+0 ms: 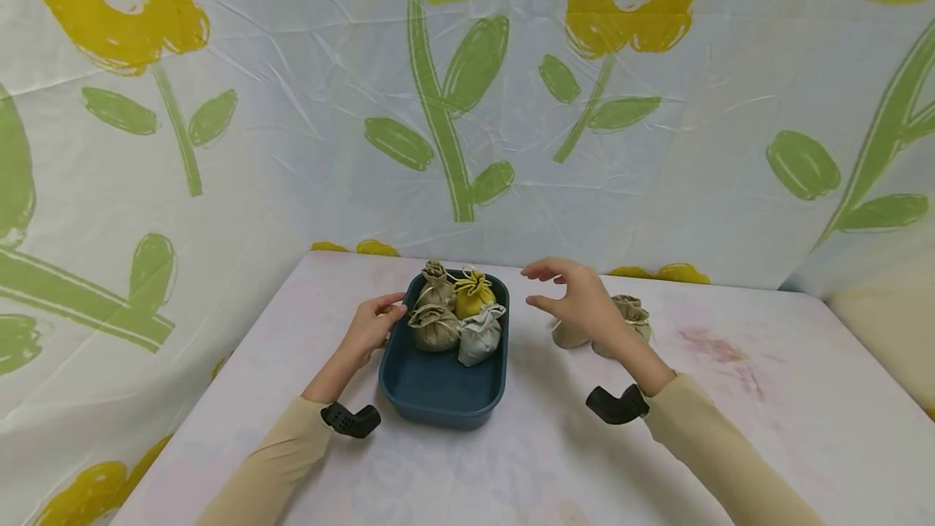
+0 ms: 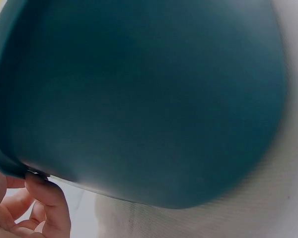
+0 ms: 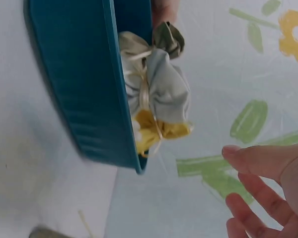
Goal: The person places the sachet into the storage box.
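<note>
My left hand [image 1: 370,327] is at the left side of a dark blue rectangular tub [image 1: 444,414], its thumb [image 2: 47,193] touching the outside just under the rim. In the far half of the tub stand several small drawstring bags: a yellow one [image 1: 473,296], a grey-white one [image 1: 480,338], a tan one [image 1: 436,329] and another tan one [image 1: 436,286] behind it. My right hand [image 1: 580,299] is raised to the right of the tub, thumb and fingers spread apart, holding nothing. Behind and beneath it in the head view are more tan bags [image 1: 634,316], partly hidden by the hand and wrist.
A pale table [image 1: 467,477] with faint pink marks carries everything. Behind and to the left hangs a white cloth [image 1: 292,144] printed with yellow flowers and green leaves. A black wrist mount [image 1: 617,404] sits on the right forearm, another [image 1: 351,420] on the left.
</note>
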The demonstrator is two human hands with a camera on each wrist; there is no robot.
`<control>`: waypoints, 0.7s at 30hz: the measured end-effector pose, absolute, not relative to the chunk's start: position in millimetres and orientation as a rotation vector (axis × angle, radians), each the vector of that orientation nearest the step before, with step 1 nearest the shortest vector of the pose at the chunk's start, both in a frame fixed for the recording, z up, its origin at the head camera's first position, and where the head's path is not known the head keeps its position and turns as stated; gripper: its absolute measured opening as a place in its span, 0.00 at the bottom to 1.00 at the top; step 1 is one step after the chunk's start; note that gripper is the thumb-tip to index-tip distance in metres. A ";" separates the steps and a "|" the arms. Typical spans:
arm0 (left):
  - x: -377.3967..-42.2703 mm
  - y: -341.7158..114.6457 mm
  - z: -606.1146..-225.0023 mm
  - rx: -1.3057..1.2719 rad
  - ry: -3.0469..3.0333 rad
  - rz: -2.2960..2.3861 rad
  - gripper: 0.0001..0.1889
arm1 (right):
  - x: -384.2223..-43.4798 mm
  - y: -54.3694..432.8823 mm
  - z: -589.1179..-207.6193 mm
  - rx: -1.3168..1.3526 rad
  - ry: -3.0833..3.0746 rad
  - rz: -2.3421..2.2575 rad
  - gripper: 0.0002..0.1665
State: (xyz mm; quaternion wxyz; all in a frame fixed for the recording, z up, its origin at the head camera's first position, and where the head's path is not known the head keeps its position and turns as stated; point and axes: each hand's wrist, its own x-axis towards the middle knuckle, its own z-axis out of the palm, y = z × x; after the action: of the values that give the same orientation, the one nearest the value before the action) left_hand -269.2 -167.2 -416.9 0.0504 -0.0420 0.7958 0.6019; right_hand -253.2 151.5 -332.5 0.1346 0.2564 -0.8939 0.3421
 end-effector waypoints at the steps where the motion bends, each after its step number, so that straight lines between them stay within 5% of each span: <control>1: -269.4 -167.2 -417.2 -0.127 2.426 1.834 0.20 | -253.4 154.9 -331.1 0.724 -2.585 0.996 0.21; 21: -270.3 -168.9 -416.4 -0.134 2.427 1.824 0.21 | -249.9 231.9 -342.7 0.488 -2.477 0.954 0.29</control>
State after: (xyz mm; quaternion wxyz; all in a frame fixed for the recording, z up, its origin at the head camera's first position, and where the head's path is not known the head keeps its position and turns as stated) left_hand -270.3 -168.9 -416.4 0.0510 -0.0439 0.7976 0.5994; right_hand -249.9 231.9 -342.7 0.2195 0.1764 -0.8954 0.3450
